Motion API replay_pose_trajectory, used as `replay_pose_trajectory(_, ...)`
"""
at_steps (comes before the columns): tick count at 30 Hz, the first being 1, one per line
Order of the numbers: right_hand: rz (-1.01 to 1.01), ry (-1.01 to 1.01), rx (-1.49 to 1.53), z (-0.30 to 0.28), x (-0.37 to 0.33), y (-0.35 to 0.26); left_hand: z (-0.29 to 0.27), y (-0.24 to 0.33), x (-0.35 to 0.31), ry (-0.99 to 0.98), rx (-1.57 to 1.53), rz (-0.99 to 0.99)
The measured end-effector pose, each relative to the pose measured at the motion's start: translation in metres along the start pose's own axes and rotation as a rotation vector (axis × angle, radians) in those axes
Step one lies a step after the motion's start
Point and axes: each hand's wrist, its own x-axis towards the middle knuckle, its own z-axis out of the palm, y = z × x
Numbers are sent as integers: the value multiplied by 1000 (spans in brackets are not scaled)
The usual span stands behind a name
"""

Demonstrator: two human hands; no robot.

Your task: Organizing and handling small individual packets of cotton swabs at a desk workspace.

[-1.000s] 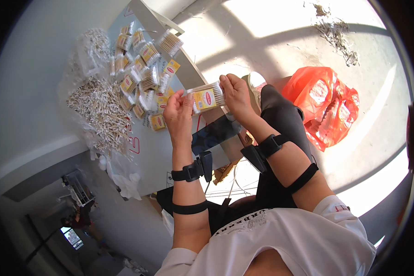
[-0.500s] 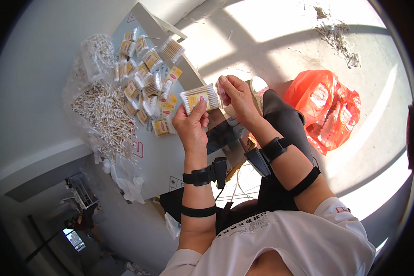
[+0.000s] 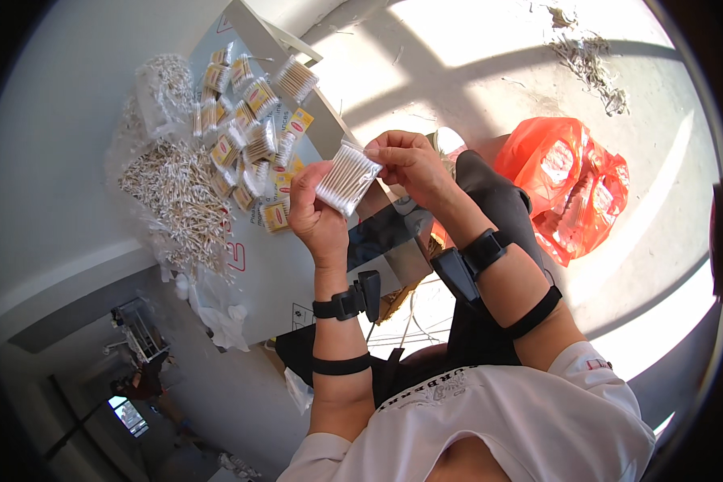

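Note:
A clear packet of cotton swabs (image 3: 348,178) is tilted above the box edge, its side of bare sticks facing me. My left hand (image 3: 317,210) is closed on the packet's left side. The fingers of my right hand (image 3: 410,167) pinch the packet's clear plastic at its upper right corner. To the left, several filled swab packets with yellow cards (image 3: 253,128) lie heaped on the light blue printed box top (image 3: 269,281). Beyond them spreads a big pile of loose cotton swabs (image 3: 177,189), partly in a clear plastic bag (image 3: 165,104).
A red plastic bag (image 3: 558,189) with clear wrapping in it stands on the floor at the right. Swab litter (image 3: 594,68) lies on the floor at the far right. My legs (image 3: 490,209) are beside the box. Another person (image 3: 149,381) is at the lower left.
The packet has been turned over from its yellow card side to its stick side. My right hand, apart from the packet before, now grips its plastic corner.

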Motion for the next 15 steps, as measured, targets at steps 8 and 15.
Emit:
replay_pose_trajectory(8,-127,360,-318,-2,5,20,-8,-21,-5,215,101,-353)
replay_pose_trajectory(15,-100,393,-387,-4,3,18,3,-2,-8,-271,739,-9)
